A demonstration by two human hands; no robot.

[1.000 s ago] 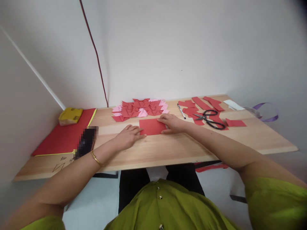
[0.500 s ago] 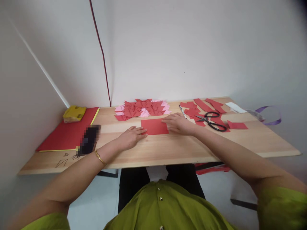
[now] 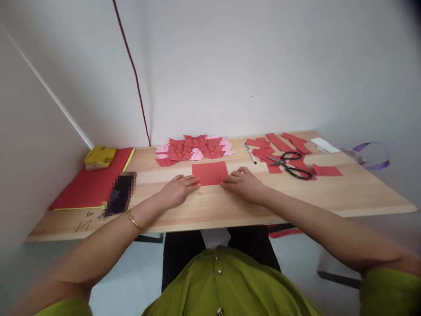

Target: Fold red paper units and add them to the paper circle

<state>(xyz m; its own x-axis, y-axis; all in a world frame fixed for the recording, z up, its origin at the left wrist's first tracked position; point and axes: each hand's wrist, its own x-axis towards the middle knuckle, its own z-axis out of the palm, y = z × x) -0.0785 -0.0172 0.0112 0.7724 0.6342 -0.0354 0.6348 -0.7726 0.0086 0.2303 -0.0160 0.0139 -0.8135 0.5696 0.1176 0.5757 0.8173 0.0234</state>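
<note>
A rectangular sheet of red paper (image 3: 209, 173) lies flat on the table in front of me. My left hand (image 3: 177, 190) rests at its lower left corner, fingers stretched out and fingertips on the paper's edge. At the lower right corner is my right hand (image 3: 246, 186), its fingers slightly bent and apart, the tips touching the corner. Behind the sheet sits a cluster of folded red and pink paper pieces (image 3: 194, 148). To the right, black-handled scissors (image 3: 287, 164) lie open on red paper scraps (image 3: 263, 153), with a pen (image 3: 251, 153) beside them.
On the wooden table (image 3: 197, 215), a stack of red sheets (image 3: 82, 188) lies at the left with a yellow packet (image 3: 100, 157) on it. A blurred dark phone-like object (image 3: 120, 193) overlaps its edge. A white item (image 3: 324, 145) and purple strap (image 3: 378, 164) are at the far right.
My right hand has slid from the sheet's upper right part down toward its lower right corner, uncovering its right side. My left hand stays at the lower left corner.
</note>
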